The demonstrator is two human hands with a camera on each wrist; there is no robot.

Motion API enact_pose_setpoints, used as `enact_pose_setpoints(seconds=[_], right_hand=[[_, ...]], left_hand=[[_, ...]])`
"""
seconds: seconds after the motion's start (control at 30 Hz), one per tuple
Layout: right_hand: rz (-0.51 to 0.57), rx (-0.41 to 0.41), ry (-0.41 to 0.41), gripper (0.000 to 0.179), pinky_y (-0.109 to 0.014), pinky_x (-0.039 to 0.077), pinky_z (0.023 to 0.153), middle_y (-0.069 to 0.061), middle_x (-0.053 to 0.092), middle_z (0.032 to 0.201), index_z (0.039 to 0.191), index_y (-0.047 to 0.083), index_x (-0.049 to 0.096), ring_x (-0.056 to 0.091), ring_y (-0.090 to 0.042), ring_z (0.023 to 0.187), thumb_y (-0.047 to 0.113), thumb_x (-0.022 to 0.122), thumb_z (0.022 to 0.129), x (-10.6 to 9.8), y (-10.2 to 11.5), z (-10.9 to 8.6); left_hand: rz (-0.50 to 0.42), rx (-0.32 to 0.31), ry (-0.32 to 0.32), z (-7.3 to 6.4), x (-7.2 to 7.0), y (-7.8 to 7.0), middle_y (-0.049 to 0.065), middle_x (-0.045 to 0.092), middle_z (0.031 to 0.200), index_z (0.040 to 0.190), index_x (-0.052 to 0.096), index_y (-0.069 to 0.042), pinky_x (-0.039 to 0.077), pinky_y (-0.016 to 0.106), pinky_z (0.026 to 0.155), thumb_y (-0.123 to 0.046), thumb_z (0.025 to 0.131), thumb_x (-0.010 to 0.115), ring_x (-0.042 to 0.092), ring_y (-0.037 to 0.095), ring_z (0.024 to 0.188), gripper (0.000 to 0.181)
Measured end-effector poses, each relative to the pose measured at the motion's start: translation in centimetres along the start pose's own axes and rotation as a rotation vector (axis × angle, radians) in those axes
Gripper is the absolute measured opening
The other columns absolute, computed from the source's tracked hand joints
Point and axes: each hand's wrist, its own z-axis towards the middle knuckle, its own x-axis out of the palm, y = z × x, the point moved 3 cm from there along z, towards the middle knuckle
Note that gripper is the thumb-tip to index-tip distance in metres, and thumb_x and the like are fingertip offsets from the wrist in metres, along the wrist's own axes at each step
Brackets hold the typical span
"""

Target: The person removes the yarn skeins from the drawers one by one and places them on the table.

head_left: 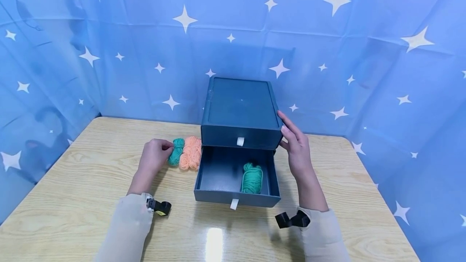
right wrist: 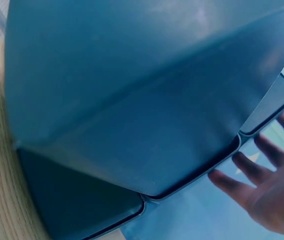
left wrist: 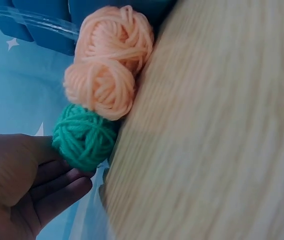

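Three skeins of yarn lie on the desk (head_left: 73,181), left of the blue drawer unit (head_left: 240,104): one green skein (head_left: 176,153) at the outer end, and two peach skeins (head_left: 191,153) between it and the unit, touching it. Our left hand (head_left: 154,155) meets the green skein's left side; several fingers lie loosely beside it, and since the contact is partly hidden, we cannot tell whether thumb and finger pinch it. Our right hand (head_left: 298,153) rests against the unit's right side, its fingers extended and apart, clamped on nothing. The lower drawer (head_left: 214,197) stands pulled out, with another green skein (head_left: 252,179) right of its middle. We judge the yarn light and soft, hard to break, easily squashed and not slippery; its outer strands look likeliest to snag or pull loose. We would take a skein round its thick middle, thumb and fingers on opposite sides, rather than by a single strand. The unit looks stiff and smooth, so flat fingers on its side should steady it.
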Motion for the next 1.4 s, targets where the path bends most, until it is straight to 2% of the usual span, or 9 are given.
enact_pose_setpoints(seconds=[0.27, 0.37, 0.5, 0.6, 0.67, 0.8, 1.0, 1.17, 1.4], right_hand=[[0.009, 0.000, 0.007, 0.046, -0.066, 0.039, 0.111, -0.003, 0.040, 0.163, 0.153, 0.023, 0.046, 0.044, -0.033, 0.145, 0.032, 0.041, 0.109, 0.5, -0.2, 0.1], [0.016, -0.004, 0.012, 0.046, -0.067, 0.038, 0.111, -0.003, 0.039, 0.163, 0.153, 0.022, 0.045, 0.043, -0.033, 0.145, 0.032, 0.041, 0.109, 0.7, -0.3, 0.2], [0.025, -0.001, 0.021, 0.046, -0.067, 0.038, 0.112, -0.003, 0.038, 0.163, 0.154, 0.023, 0.045, 0.043, -0.033, 0.146, 0.033, 0.041, 0.108, 0.9, -0.5, 0.2], [0.023, 0.006, 0.024, 0.046, -0.067, 0.037, 0.112, -0.002, 0.038, 0.163, 0.153, 0.024, 0.045, 0.043, -0.033, 0.146, 0.033, 0.041, 0.108, 1.0, -0.6, 0.3], [0.018, 0.010, 0.025, 0.046, -0.067, 0.037, 0.112, -0.002, 0.038, 0.163, 0.153, 0.024, 0.045, 0.042, -0.033, 0.146, 0.034, 0.041, 0.108, 1.1, -0.6, 0.4], [0.016, 0.012, 0.020, 0.046, -0.067, 0.038, 0.112, -0.002, 0.039, 0.163, 0.153, 0.024, 0.046, 0.043, -0.033, 0.146, 0.034, 0.042, 0.108, 1.1, -0.6, 0.4], [0.020, 0.023, 0.023, 0.046, -0.066, 0.038, 0.112, -0.002, 0.039, 0.163, 0.153, 0.024, 0.046, 0.043, -0.033, 0.146, 0.033, 0.042, 0.108, 1.2, -0.5, 0.4], [0.022, 0.024, 0.029, 0.046, -0.065, 0.038, 0.113, -0.003, 0.038, 0.163, 0.153, 0.024, 0.046, 0.042, -0.032, 0.147, 0.033, 0.042, 0.108, 0.9, -0.3, 0.6], [0.022, 0.026, 0.010, 0.046, -0.066, 0.035, 0.114, -0.002, 0.037, 0.164, 0.153, 0.025, 0.046, 0.040, -0.032, 0.148, 0.033, 0.041, 0.108, 0.3, -0.1, 0.3]], left_hand=[[0.067, -0.012, 0.051, -0.2, -1.1, 0.6, 0.024, 0.074, 0.111, 0.112, 0.075, 0.003, 0.058, 0.048, 0.086, -0.012, 0.101, 0.058, 0.070, 0.037, 0.105, 0.024], [0.085, -0.028, 0.063, -0.4, -1.6, 0.7, 0.022, 0.075, 0.096, 0.106, 0.076, 0.003, 0.056, 0.040, 0.070, -0.017, 0.103, 0.056, 0.069, 0.032, 0.084, 0.028], [0.137, -0.055, 0.029, -1.0, -2.8, -0.1, 0.017, 0.071, 0.078, 0.098, 0.078, 0.001, 0.041, 0.030, 0.053, -0.027, 0.105, 0.054, 0.052, 0.019, 0.057, 0.037], [0.181, -0.034, -0.037, -1.9, -4.1, -2.7, 0.019, 0.075, 0.085, 0.103, 0.078, 0.001, 0.042, 0.031, 0.053, -0.030, 0.104, 0.055, 0.052, 0.019, 0.055, 0.037], [0.196, 0.019, -0.095, -2.8, -4.9, -5.4, 0.020, 0.077, 0.096, 0.108, 0.076, 0.001, 0.049, 0.035, 0.057, -0.028, 0.103, 0.058, 0.062, 0.022, 0.061, 0.035], [0.200, 0.134, -0.192, -4.8, -5.7, -10.5, 0.017, 0.078, 0.095, 0.105, 0.078, 0.000, 0.057, 0.041, 0.066, -0.024, 0.101, 0.061, 0.073, 0.027, 0.073, 0.029], [0.188, 0.228, -0.258, -7.1, -5.5, -14.3, 0.013, 0.079, 0.092, 0.103, 0.079, -0.003, 0.056, 0.039, 0.063, -0.022, 0.097, 0.068, 0.073, 0.027, 0.074, 0.023], [0.124, 0.292, -0.206, -8.4, -4.8, -16.4, 0.006, 0.078, 0.084, 0.101, 0.079, -0.006, 0.054, 0.033, 0.063, -0.024, 0.095, 0.072, 0.068, 0.017, 0.068, 0.020], [0.066, 0.317, -0.033, -9.4, -2.7, -18.9, 0.001, 0.078, 0.089, 0.100, 0.080, -0.012, 0.048, 0.025, 0.062, -0.025, 0.091, 0.077, 0.058, 0.009, 0.067, 0.016]])
